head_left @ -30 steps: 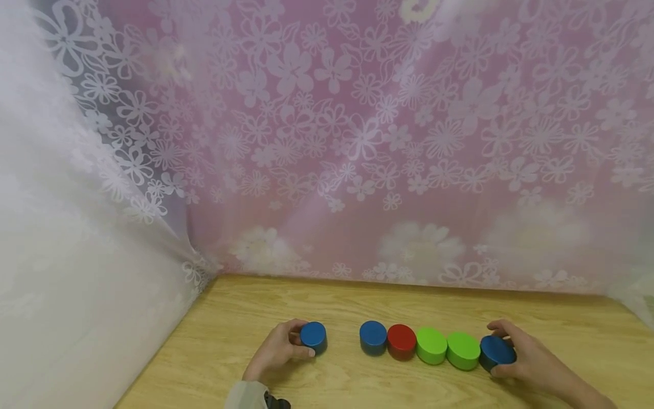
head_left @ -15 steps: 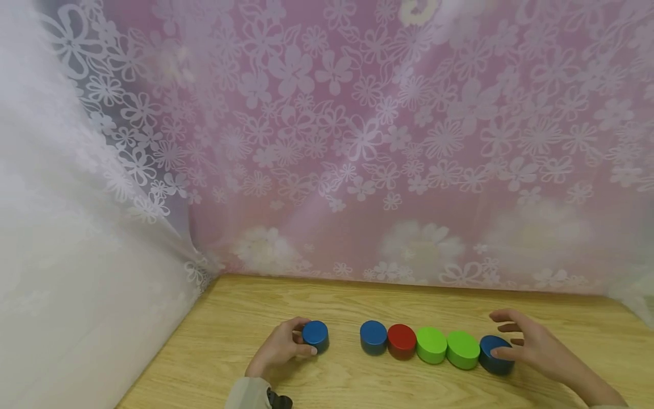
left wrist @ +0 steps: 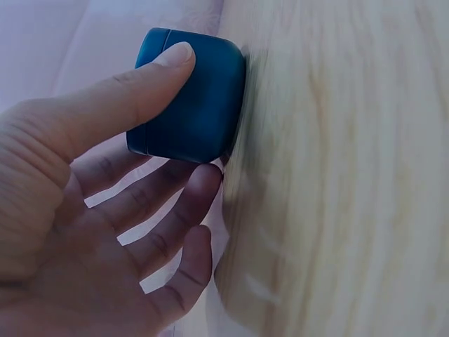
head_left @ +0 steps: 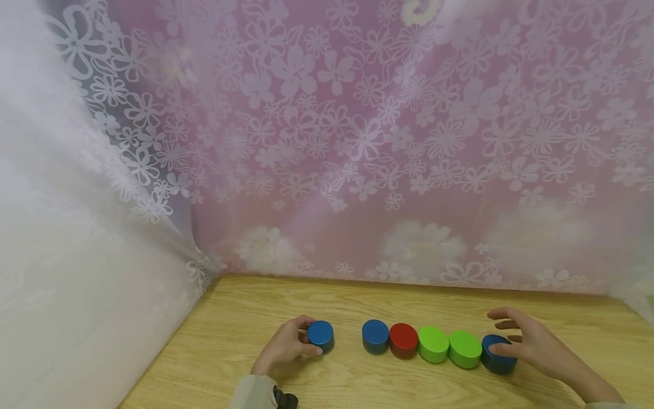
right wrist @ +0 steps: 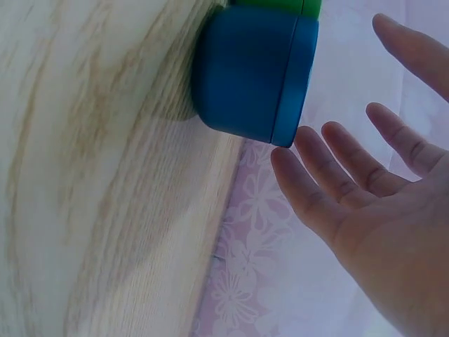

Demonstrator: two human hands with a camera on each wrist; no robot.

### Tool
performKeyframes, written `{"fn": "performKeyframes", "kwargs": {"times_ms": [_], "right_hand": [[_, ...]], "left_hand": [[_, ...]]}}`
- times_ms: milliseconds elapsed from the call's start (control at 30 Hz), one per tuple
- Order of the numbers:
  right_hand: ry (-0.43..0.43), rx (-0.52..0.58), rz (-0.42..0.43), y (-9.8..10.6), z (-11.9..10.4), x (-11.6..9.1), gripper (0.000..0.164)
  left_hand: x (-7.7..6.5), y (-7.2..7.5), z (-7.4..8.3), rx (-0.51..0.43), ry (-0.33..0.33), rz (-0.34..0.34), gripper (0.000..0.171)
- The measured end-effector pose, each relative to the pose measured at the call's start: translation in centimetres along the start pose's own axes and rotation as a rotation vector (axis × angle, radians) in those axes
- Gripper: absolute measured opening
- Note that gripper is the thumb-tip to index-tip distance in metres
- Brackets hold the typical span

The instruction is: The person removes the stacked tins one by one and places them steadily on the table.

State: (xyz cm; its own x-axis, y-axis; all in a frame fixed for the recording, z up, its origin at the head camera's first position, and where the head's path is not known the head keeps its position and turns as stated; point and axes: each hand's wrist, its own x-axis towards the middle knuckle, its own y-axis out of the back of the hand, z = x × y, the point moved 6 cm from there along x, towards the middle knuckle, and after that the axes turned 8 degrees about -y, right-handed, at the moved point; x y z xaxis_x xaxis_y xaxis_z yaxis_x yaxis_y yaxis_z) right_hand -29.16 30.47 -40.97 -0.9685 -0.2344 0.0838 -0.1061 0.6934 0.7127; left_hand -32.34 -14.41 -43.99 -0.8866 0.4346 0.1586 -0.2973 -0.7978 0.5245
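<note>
My left hand (head_left: 289,343) grips a small round blue tin (head_left: 321,336) at the left. In the left wrist view the thumb lies across the tin (left wrist: 200,98), which has a lid seam and is at the wooden surface. To its right stands a touching row: a blue tin (head_left: 375,336), a red tin (head_left: 403,341), two green tins (head_left: 433,344) and a dark blue tin (head_left: 501,362) at the right end. Over that last tin my right hand (head_left: 536,347) hovers with fingers spread. The right wrist view shows its fingertips close by the blue tin (right wrist: 245,74).
The tins stand on a wood-grain table (head_left: 286,295). A pink flowered curtain (head_left: 327,170) hangs behind it, and a whitish sheet (head_left: 76,272) closes off the left side. A black strap device (head_left: 286,399) sits at the left wrist.
My right hand has let go of the dark blue tin and risen slightly, its fingers opening. The left hand has shifted a little right with its blue tin.
</note>
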Motion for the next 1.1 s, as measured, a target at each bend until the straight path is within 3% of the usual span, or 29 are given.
{"fn": "performKeyframes", "kwargs": {"times_ms": [1100], "right_hand": [[0.031, -0.013, 0.034, 0.1, -0.3, -0.3, 0.053]], "left_hand": [[2.4, -3.3, 1.4, -0.002, 0.001, -0.011, 0.053]]}}
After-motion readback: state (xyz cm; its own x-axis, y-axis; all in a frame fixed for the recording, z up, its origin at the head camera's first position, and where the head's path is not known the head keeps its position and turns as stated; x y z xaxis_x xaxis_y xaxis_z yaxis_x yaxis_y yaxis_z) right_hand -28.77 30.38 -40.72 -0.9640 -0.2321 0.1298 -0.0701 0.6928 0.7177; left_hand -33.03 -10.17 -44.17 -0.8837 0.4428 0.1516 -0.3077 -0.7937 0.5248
